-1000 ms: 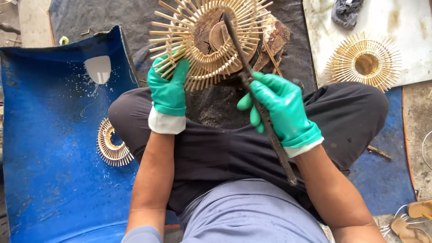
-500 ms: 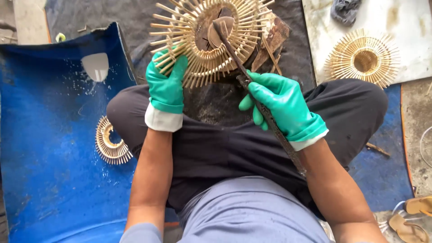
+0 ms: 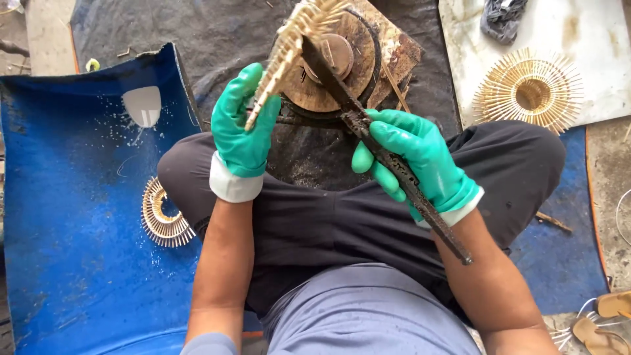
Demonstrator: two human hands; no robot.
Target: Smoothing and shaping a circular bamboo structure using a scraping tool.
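Above wooden disc (image 3: 328, 72): sunburst ring (image 3: 289, 49) now tilted edge-on

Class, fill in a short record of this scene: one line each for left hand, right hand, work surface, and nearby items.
left hand: green glove, holds stick ring tilted on edge
right hand: green glove, grips long dark blade
work surface: round wooden block in front of crossed legs
nearby items: second ring on white board; third ring on blue sheet
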